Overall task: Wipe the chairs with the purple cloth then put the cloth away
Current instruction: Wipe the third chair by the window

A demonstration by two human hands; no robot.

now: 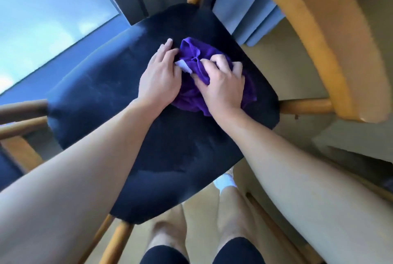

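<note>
Purple cloth (214, 76) lay bunched mid-seat on the navy chair (148, 136); your right hand (221, 87) clenched it, left hand (159, 78) flat beside. Bunched so, it risked skipping the seat's edges.

Purple cloth (214, 76) (white tag (184, 67)) on navy seat (127, 97), honey-yellow frame (319, 36)

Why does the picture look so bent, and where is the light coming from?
Head view: the wide-angle lens curves the wooden chair back and stretches the forearms; daylight from the window leaves a pale sheen on the dark seat; the hands and purple cloth are fairly sharp, the edges softer.
</note>
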